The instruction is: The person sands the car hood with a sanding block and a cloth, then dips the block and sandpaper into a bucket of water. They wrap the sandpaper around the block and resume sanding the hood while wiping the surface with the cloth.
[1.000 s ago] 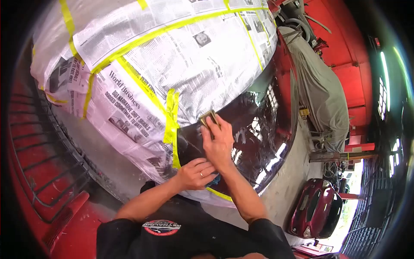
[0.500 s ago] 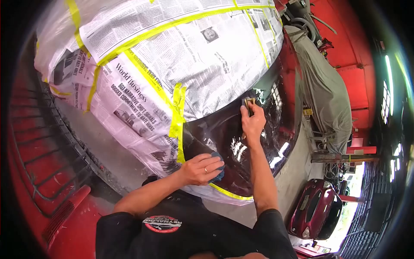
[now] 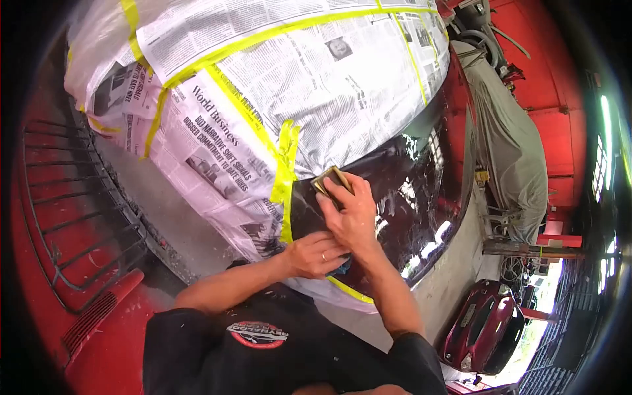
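Observation:
My right hand (image 3: 352, 214) is closed on a small tan sanding block (image 3: 331, 178) with dark edges. The block rests on the dark, glossy car panel (image 3: 401, 197), close to where the newspaper masking (image 3: 316, 99) begins. Just below, my left hand (image 3: 317, 255) grips a blue cloth (image 3: 340, 267), mostly hidden under the fingers and the right wrist. Yellow tape (image 3: 287, 178) borders the panel on its left side. Whitish wet-looking streaks and light reflections mark the panel's surface.
A black metal rack (image 3: 72, 210) stands at the left beside red bodywork. Along the right are a grey-covered vehicle (image 3: 510, 138), a wooden beam (image 3: 526, 249) and a dark red car bumper part (image 3: 477, 326). Red wall panels rise behind.
My right hand has brought the sanding block leftward and down across the panel, near the tape. My left hand with the cloth has stayed near the lower edge; the view has shifted slightly.

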The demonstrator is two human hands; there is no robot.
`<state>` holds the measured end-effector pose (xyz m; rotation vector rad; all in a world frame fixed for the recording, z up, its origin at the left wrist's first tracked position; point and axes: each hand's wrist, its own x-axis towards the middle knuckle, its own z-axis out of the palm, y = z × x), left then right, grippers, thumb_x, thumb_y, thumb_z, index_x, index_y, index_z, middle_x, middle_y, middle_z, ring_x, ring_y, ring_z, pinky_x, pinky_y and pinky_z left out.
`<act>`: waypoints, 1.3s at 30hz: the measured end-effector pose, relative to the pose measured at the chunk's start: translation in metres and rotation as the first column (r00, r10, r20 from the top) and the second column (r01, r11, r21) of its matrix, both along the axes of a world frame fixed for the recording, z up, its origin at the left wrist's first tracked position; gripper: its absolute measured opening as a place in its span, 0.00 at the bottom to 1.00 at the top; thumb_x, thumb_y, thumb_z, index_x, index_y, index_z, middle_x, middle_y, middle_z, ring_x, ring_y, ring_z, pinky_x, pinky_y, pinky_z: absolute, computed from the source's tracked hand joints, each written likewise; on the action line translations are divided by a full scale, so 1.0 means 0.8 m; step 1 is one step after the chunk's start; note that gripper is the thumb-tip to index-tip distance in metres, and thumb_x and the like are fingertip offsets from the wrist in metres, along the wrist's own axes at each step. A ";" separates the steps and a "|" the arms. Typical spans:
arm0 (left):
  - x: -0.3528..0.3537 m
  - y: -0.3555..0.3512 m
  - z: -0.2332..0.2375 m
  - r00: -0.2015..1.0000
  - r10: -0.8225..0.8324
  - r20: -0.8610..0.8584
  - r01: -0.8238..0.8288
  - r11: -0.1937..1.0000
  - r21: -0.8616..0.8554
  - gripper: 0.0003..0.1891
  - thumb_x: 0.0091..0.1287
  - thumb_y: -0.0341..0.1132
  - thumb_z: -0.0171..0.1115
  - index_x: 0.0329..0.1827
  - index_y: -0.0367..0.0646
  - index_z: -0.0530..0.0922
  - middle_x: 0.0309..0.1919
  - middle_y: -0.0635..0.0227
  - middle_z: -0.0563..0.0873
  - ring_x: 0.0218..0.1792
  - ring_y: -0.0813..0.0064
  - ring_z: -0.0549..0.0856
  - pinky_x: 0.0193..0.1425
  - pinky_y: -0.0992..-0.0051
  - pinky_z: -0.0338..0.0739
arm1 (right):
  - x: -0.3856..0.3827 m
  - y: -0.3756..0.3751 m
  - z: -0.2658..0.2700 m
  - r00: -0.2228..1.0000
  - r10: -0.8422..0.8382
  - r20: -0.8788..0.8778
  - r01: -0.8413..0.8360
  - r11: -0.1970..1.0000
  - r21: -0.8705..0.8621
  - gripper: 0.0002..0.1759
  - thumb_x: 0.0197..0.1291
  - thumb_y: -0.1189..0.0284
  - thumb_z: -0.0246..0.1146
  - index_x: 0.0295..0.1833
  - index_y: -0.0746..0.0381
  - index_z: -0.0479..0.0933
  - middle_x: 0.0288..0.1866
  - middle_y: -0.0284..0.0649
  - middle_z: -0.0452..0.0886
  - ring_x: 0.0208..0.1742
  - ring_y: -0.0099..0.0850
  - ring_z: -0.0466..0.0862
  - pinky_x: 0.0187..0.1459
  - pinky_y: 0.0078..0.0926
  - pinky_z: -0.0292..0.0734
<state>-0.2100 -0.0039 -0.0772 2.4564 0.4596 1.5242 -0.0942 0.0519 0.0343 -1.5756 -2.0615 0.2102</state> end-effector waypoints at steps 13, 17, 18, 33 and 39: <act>-0.003 0.003 -0.007 0.998 -0.047 -0.034 0.050 0.993 0.106 0.14 0.53 0.38 0.62 0.42 0.49 0.86 0.57 0.70 0.87 0.58 0.71 0.85 0.64 0.65 0.78 | 0.060 0.020 -0.021 0.989 0.001 -0.149 -0.004 1.000 -0.021 0.18 0.56 0.82 0.72 0.53 0.59 0.86 0.63 0.44 0.82 0.63 0.40 0.82 0.64 0.35 0.78; -0.001 0.002 -0.005 0.999 -0.036 -0.019 0.038 0.994 0.102 0.14 0.53 0.38 0.62 0.42 0.49 0.86 0.56 0.69 0.87 0.58 0.71 0.85 0.63 0.66 0.78 | 0.024 0.015 -0.015 0.989 0.147 -0.013 -0.147 0.989 0.007 0.20 0.55 0.79 0.73 0.55 0.58 0.86 0.62 0.46 0.81 0.63 0.42 0.81 0.64 0.36 0.77; 0.000 -0.001 -0.006 0.999 -0.042 -0.021 0.043 0.994 0.097 0.14 0.53 0.38 0.62 0.42 0.49 0.86 0.56 0.69 0.87 0.58 0.71 0.85 0.63 0.66 0.78 | -0.001 0.012 -0.013 0.985 0.171 0.013 -0.171 0.984 0.044 0.20 0.55 0.77 0.74 0.55 0.59 0.86 0.62 0.46 0.81 0.61 0.44 0.80 0.62 0.37 0.77; 0.005 0.000 -0.006 0.999 -0.001 0.047 -0.003 0.995 0.096 0.07 0.54 0.36 0.64 0.34 0.48 0.84 0.51 0.68 0.89 0.56 0.69 0.86 0.61 0.64 0.81 | 0.010 0.015 -0.008 0.999 -0.017 0.037 0.015 0.999 0.045 0.18 0.55 0.73 0.74 0.54 0.61 0.86 0.58 0.52 0.78 0.57 0.49 0.78 0.59 0.42 0.75; 0.008 -0.003 -0.015 1.000 -0.006 0.027 0.003 0.996 0.091 0.08 0.55 0.37 0.63 0.35 0.48 0.84 0.53 0.67 0.88 0.56 0.68 0.86 0.62 0.63 0.80 | -0.001 0.013 -0.007 0.999 0.017 0.049 -0.023 0.993 0.113 0.18 0.55 0.72 0.74 0.52 0.62 0.85 0.57 0.51 0.79 0.57 0.49 0.78 0.58 0.42 0.76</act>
